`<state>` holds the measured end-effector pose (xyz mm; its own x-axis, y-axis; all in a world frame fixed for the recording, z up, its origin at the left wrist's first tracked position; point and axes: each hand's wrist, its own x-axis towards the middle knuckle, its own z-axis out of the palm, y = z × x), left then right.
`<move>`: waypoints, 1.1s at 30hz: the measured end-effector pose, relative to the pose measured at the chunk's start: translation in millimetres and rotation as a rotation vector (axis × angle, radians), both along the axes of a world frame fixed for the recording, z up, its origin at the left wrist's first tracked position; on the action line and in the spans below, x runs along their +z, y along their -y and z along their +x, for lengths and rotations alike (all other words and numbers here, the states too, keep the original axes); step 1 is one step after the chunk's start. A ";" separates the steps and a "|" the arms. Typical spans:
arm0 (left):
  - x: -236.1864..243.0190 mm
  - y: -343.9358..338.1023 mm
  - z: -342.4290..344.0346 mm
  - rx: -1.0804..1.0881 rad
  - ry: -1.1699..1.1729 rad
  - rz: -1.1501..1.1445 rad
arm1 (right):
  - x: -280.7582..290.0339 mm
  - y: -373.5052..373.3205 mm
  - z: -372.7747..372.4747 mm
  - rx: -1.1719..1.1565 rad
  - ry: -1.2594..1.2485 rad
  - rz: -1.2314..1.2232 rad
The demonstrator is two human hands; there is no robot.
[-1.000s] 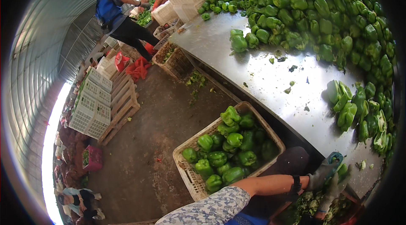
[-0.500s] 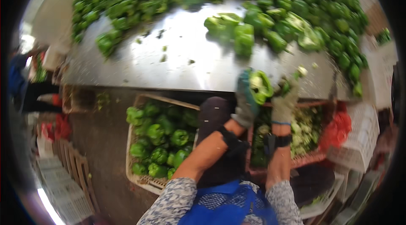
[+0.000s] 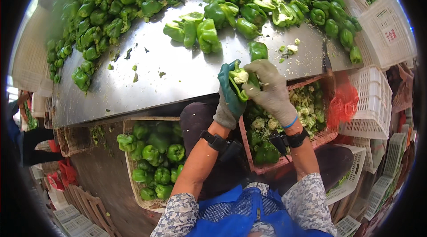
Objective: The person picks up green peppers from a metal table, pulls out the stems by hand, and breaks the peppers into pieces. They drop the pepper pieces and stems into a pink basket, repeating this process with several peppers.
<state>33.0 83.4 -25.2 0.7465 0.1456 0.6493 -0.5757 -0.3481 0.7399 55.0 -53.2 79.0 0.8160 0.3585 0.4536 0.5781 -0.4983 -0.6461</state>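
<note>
Just off the near edge of the metal table (image 3: 147,79), my left hand (image 3: 230,90), in a green-coated grey glove, is closed around an opened green bell pepper (image 3: 240,92). Its pale, seedy core faces my right hand. My right hand (image 3: 269,85), in a grey glove, curls its fingers and thumb onto the pepper's right side; its fingertips are partly hidden. Another green pepper (image 3: 258,51) lies on the table just beyond my hands. Opened peppers (image 3: 280,12) and whole ones lie farther back.
A large heap of peppers (image 3: 102,14) covers the table's far side. A knife (image 3: 327,61) lies at its right edge. Below stand a crate of peppers (image 3: 128,166) and a pink crate (image 3: 331,137) with cores and peppers. Red netting (image 3: 343,103) and white crates (image 3: 369,99) are at right.
My right hand has come left, from beside the pepper onto it. My left hand still holds the pepper. A green pepper now lies beyond my hands, and the view has turned.
</note>
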 end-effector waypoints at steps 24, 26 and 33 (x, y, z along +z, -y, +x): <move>34.7 29.0 -47.8 -0.808 -1.090 -0.510 | -42.3 79.2 -55.1 -0.117 -0.437 -0.393; 48.6 30.9 -50.9 -0.857 -1.292 -0.248 | -45.5 90.0 -68.6 -0.091 -0.498 -0.326; 30.9 34.4 -58.0 -0.999 -1.261 -0.072 | -44.7 115.2 -89.6 0.013 -0.683 -0.179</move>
<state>-25.1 49.0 5.7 0.5840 -0.7014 -0.4087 0.4190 -0.1707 0.8918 -34.5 -168.4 34.3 0.8922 0.3915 -0.2251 0.0796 -0.6270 -0.7750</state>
